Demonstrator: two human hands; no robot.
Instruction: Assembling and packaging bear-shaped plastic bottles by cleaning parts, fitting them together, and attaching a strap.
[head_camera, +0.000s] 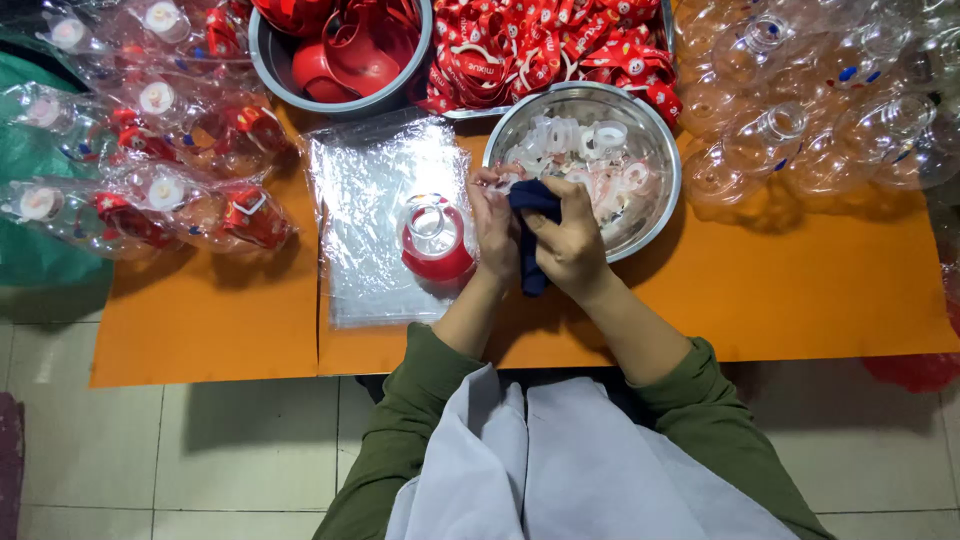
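At the centre of the frame, our left hand and right hand press together, pinching a dark blue cloth around a small clear plastic ring at the steel bowl's rim, best wiped with short, firm turns.

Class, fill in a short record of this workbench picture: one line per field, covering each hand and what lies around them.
left hand: pinches a small clear part against the cloth
right hand: grips a dark blue cloth
nearest bowl: steel bowl of clear rings
beside hands: red-based bottle on a stack of plastic bags
far left: bagged bottles
far right: clear bottle bodies
surface: orange table
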